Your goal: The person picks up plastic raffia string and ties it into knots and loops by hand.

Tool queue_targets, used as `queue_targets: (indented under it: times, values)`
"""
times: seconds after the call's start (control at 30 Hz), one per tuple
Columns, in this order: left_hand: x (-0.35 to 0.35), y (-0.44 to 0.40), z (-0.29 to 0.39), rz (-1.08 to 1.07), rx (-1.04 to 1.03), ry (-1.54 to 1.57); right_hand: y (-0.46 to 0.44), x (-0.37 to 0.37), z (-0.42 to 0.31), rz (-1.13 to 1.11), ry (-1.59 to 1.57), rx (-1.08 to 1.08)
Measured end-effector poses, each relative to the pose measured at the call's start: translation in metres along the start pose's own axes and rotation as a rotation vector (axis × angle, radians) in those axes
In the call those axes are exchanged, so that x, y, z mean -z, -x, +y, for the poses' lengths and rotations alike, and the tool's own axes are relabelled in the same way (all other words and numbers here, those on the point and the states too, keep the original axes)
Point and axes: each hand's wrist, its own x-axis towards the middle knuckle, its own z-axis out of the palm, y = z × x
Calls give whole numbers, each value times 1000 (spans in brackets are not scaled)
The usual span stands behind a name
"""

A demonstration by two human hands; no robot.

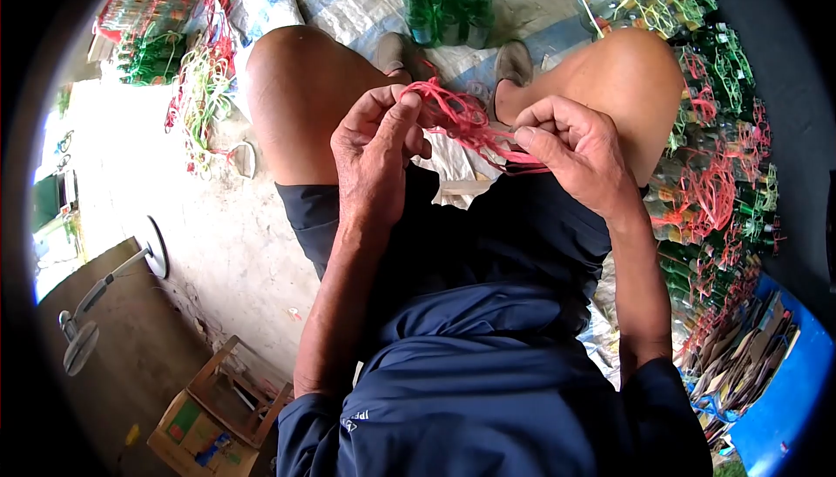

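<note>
A tangled bundle of red plastic string (460,118) stretches between my two hands, above the gap between my knees. My left hand (376,128) pinches its left end between thumb and fingers. At the other end, my right hand (570,146) has its fingers curled and the thumb pressed in on the strands. Beyond the string, a cluster of green glass bottles (447,6) stands upright on the sheet between my feet.
String-tied bottles (714,163) are stacked along the right, more bottles (148,41) at upper left. Loose pale string (205,107) hangs by my left knee. A wooden stool (231,390), cardboard box (187,433) and fan-like metal stand (113,281) are at lower left; flattened cardboard (749,355) at lower right.
</note>
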Motion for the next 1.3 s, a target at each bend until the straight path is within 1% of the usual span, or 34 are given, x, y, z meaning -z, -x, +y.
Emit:
queue_targets:
  times: [0.13, 0.33, 0.37, 0.47, 0.53, 0.67, 0.7, 0.8, 0.83, 0.93, 0.97, 1.07, 1.13, 1.23, 1.27, 1.3]
  values:
    - [2, -2, 3, 30, -24, 10, 7, 5, -11, -27, 9, -64]
    - [-2, -4, 11, 67, -36, -6, 16, 20, -23, 32, -1, -8]
    - [-1, -4, 12, 73, -29, -7, 17, 22, -24, 69, -34, 31]
    - [-1, -6, 15, 82, -19, -10, 21, 37, -36, 117, -165, -70]
    - [-1, -7, 17, 78, -25, -14, 23, 46, -32, 174, -381, -85]
    - [2, -11, 23, 43, -64, -59, 23, 67, -42, 276, -502, -75]
    - [2, -12, 24, 29, -78, -78, 24, 75, -41, 228, -551, -52]
    - [1, -17, 26, 13, -111, -84, 23, 91, -46, 227, -682, -34]
    - [2, -18, 30, -13, -140, -176, 23, 94, -48, 284, -697, -33]
    - [8, -24, 34, -129, -148, -160, 25, 102, -57, 365, -666, 19]
    - [10, -27, 39, -214, -182, -179, 27, 111, -55, 313, -661, 44]
    - [16, -40, 45, -219, -220, -311, 29, 122, -61, 318, -650, 98]
    - [15, -40, 60, -216, -208, -384, 30, 128, -69, 324, -617, 128]
    - [23, -50, 74, -235, -282, -520, 31, 139, -82, 360, -555, 177]
    - [27, -56, 76, -255, -356, -580, 33, 145, -84, 361, -560, 184]
    - [25, -55, 78, -225, -385, -624, 34, 153, -87, 361, -565, 191]
